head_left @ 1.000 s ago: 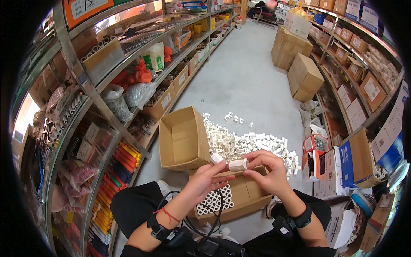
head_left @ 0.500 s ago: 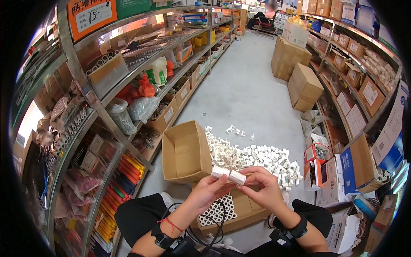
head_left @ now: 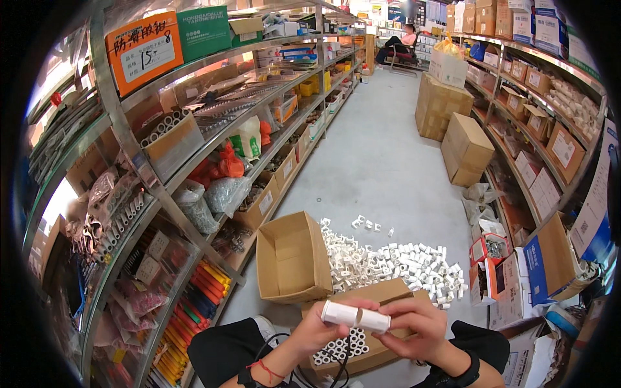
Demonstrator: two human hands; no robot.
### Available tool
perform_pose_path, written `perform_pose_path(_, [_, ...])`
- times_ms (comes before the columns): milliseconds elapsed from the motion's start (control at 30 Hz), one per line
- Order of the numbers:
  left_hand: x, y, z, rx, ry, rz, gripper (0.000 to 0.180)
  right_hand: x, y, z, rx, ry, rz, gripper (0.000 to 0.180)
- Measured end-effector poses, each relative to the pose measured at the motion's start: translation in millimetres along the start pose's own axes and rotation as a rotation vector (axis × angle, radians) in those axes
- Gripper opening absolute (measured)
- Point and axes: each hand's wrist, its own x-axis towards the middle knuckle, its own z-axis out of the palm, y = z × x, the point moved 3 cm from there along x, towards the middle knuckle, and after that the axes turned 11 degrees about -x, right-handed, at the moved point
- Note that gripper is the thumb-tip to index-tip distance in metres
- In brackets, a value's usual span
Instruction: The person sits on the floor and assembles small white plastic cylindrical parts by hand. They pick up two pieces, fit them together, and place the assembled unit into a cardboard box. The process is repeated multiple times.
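Over an open cardboard box, my left hand (head_left: pixel 315 333) pinches a short white plastic pipe coupling (head_left: pixel 339 313). A second white pipe coupling (head_left: pixel 375 321) is held in my right hand (head_left: pixel 419 326). The two couplings lie nearly in line, end toward end, with a narrow gap visible between them. Below my hands, the cardboard box (head_left: pixel 383 354) holds rows of upright white couplings (head_left: pixel 341 349) with their round ends facing up. Beyond it, a heap of loose white pipe fittings (head_left: pixel 388 262) is spread on the floor.
An empty-looking open carton (head_left: pixel 292 258) tilts beside the heap at left. Metal shelves (head_left: pixel 213 139) with bags, boxes and tools line the left side. Cartons (head_left: pixel 467 149) stand along the right shelves. A black cable (head_left: pixel 346 362) hangs below my hands. Far back, a person (head_left: pixel 399 44) sits on a chair.
The view has tilted upward, so the surroundings sit lower in it. My hands, still holding both couplings, have also come lower in the picture, and the couplings look larger.
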Motion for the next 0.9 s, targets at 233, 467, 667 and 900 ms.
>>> perform_pose_path(233, [2,11,7,0.026,-0.175,0.086,0.056,6,-15,-8,-0.142,0.051,-0.171,0.024])
perform_pose_path(467, [4,9,1,0.081,-0.091,0.079,0.043,8,-8,-9,-0.145,-0.014,-0.135,0.024])
perform_pose_path(667, [6,3,-4,0.047,-0.058,0.085,0.038,7,-4,-10,-0.08,-0.111,-0.032,0.022])
perform_pose_path(900, [5,3,-5,0.087,-0.044,0.131,0.032,6,0,-5,-0.007,-0.18,0.046,0.025])
